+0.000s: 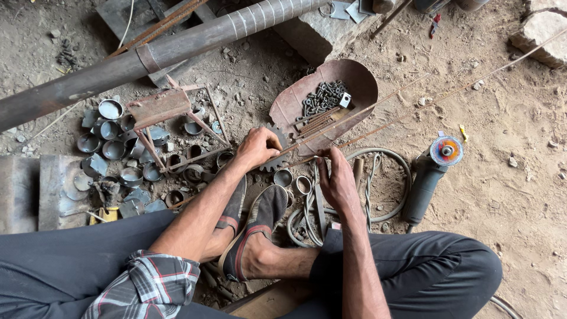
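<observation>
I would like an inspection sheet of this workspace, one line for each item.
Surface: bare dusty dirt floor, with small stones.
Job's things: thin rusty metal rods and a toothed grey metal gear, held over the rusty metal pan of dark bolts.
Clutter: short cut grey pipe rings, rusty angle-iron frame, long grey steel pipe.
Grippers: left hand grips the gear; right hand pinches the rods.
Cables: grey cord coiled beside the grey angle grinder.
Surroundings: stone blocks at the top edge.

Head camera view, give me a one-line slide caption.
Seated on dirt, left hand grips a gear, right hand pinches thin rods.
</observation>
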